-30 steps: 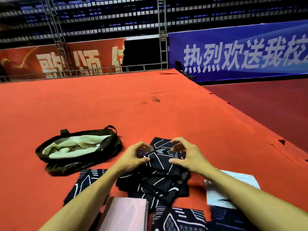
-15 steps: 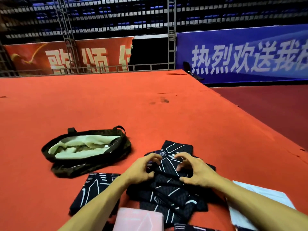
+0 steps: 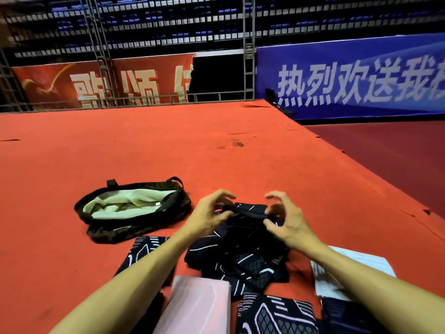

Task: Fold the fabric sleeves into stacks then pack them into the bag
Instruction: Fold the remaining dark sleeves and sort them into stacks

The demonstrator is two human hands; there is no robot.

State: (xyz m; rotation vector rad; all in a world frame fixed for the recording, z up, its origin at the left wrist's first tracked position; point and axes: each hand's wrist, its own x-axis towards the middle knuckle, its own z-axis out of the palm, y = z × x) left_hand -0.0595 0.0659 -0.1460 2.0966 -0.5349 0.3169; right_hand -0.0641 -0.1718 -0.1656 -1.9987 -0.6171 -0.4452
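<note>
Across the frame, a red carpeted stage floor (image 3: 168, 153) was shown, bounded at the rear by a red banner (image 3: 96, 85) and a blue banner (image 3: 361, 75), both printed with large white characters. A darker red floor (image 3: 397, 160) was seen beyond the stage's right edge.

On the carpet at left centre, the bag (image 3: 115, 231) was laid flat with its mouth open. Its dark outer wall was slumped and a pale green lining (image 3: 144, 198) was exposed.

Just right of the bag, a loose pile of fabric sleeves (image 3: 240, 259), black with white line patterns, was heaped on the carpet.

Three flat pieces of the same fabric were set near the pile: one folded sleeve (image 3: 142, 251) to its left beneath the left forearm, a second folded sleeve (image 3: 274, 317) at the bottom edge, and a third, partly cut off, at the lower right.

A pink flat object (image 3: 199, 307) was seen between the forearms, and a white sheet (image 3: 356, 261) was partly hidden under the right forearm.

Above the far side of the pile, the left hand (image 3: 207, 218) and right hand (image 3: 289, 222) were held close together. A top sleeve (image 3: 248, 212) was lifted at its edge and stretched between them. It was pinched by the thumb and fingers of each hand, the remaining fingers being curled above it. Finer detail was lost to motion blur.
</note>
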